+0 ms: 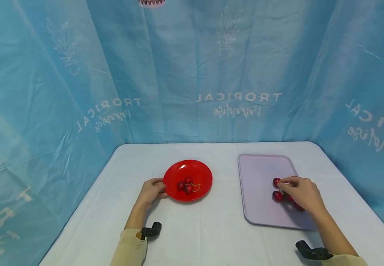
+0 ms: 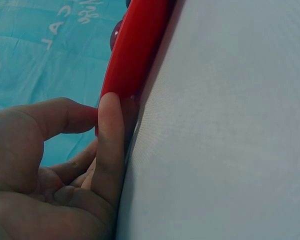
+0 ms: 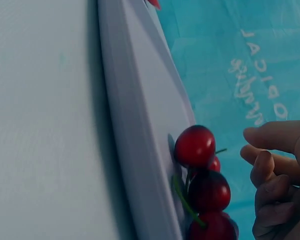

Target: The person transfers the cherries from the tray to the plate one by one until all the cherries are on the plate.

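Looking down from the head camera, a white table (image 1: 211, 236) holds a red plate (image 1: 187, 180) on the left and a lilac tray (image 1: 261, 184) on the right. Three cherries (image 1: 185, 185) lie grouped in the plate. The left hand (image 1: 152, 191) grips the plate's near-left rim, fingers curled round it. The right hand (image 1: 303, 194) hovers over the tray, fingertips pinching at one of the tray cherries (image 1: 277, 195); the hand covers part of that cluster, so their count is unclear. A blue printed curtain (image 1: 192, 74) surrounds the table.

From the left wrist, the plate rim (image 2: 132, 55) fills the top, with the thumb and a finger (image 2: 110, 145) clamped on its edge. The plate's contents are almost wholly hidden.

From the right wrist, the tray edge (image 3: 135, 125) runs diagonally. Dark red cherries (image 3: 195, 146) with green stems sit on it, just beside the curled fingers (image 3: 270, 170); whether they touch the fruit here cannot be told.
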`<state>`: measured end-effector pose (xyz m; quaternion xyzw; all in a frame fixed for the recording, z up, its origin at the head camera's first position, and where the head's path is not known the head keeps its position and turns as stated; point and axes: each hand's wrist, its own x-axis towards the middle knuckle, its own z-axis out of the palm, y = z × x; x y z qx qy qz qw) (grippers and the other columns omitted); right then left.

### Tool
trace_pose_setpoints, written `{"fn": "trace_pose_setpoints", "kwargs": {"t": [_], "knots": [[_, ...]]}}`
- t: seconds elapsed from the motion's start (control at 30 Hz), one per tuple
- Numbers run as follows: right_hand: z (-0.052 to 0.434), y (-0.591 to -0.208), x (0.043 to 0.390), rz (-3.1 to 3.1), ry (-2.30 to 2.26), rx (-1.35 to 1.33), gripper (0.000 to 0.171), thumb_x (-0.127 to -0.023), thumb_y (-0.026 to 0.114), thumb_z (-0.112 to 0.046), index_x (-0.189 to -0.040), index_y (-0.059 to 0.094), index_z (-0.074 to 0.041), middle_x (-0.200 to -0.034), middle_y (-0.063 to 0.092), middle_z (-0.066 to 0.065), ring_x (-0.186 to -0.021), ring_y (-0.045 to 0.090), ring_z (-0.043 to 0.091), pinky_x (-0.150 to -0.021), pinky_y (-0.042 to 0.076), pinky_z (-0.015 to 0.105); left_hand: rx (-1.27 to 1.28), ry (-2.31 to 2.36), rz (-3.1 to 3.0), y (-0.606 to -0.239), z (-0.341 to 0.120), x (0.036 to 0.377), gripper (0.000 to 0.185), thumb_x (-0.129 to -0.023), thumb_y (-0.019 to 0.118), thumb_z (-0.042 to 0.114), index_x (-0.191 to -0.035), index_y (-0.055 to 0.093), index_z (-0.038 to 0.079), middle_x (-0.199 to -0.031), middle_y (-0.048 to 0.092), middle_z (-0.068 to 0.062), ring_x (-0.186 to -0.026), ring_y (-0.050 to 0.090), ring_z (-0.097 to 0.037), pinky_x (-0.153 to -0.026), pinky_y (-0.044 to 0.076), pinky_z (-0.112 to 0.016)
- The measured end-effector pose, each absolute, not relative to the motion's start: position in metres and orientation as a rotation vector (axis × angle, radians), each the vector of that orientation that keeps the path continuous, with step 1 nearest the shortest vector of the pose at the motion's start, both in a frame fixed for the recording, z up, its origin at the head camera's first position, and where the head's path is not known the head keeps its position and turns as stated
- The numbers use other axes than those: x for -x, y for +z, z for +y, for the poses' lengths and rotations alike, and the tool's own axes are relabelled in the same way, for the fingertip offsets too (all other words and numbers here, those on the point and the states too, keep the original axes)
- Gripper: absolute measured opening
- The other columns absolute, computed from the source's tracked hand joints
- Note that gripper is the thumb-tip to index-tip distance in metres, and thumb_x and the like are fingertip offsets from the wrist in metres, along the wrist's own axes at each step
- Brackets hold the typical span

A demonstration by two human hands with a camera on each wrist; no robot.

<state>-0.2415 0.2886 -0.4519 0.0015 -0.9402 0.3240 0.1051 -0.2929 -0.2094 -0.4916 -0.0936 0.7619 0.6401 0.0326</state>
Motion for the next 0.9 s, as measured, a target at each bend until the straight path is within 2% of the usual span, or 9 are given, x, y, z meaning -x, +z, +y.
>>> {"fn": "trace_pose_setpoints", "kwargs": {"t": [0.2,0.43,0.73,0.9], "knots": [[0.2927,-0.4568,0.2425,-2.829,0.941,-0.004,0.042,-0.085,0.071,-0.038,-0.106,0.071,-0.002,-0.084,0.066,0.008,-0.074,0.055,0.023,-0.055,0.044,0.031,0.294,1.976,2.340,-0.4926,-0.2120,0.2919,0.039,-0.092,0.057,0.011,-0.128,0.053,0.000,-0.103,0.065,-0.015,-0.076,0.067,-0.021,-0.071,0.057,-0.031],[0.2908,-0.4607,0.2422,-2.880,0.965,0.004,0.044,-0.084,0.072,-0.037,-0.107,0.071,0.000,-0.087,0.067,0.013,-0.053,0.057,0.018,-0.052,0.044,0.033,0.306,1.987,2.342,-0.4937,-0.2110,0.2896,0.039,-0.091,0.058,0.010,-0.128,0.053,0.000,-0.103,0.065,-0.015,-0.075,0.067,-0.021,-0.070,0.057,-0.031],[0.2913,-0.4592,0.2387,-2.830,0.884,0.030,0.039,-0.085,0.071,-0.035,-0.103,0.073,0.000,-0.094,0.067,0.022,-0.074,0.056,0.025,-0.053,0.046,0.031,0.307,1.975,2.345,-0.4911,-0.2089,0.2909,0.039,-0.091,0.059,0.010,-0.128,0.053,0.000,-0.102,0.065,-0.015,-0.076,0.067,-0.021,-0.071,0.057,-0.031],[0.2930,-0.4581,0.2369,-2.784,0.867,0.065,0.038,-0.085,0.071,-0.033,-0.102,0.072,0.002,-0.091,0.067,0.021,-0.076,0.057,0.028,-0.053,0.048,0.030,0.301,1.971,2.339,-0.4926,-0.2097,0.2933,0.038,-0.091,0.058,0.010,-0.128,0.054,0.000,-0.104,0.065,-0.015,-0.077,0.067,-0.021,-0.071,0.057,-0.031]]}}
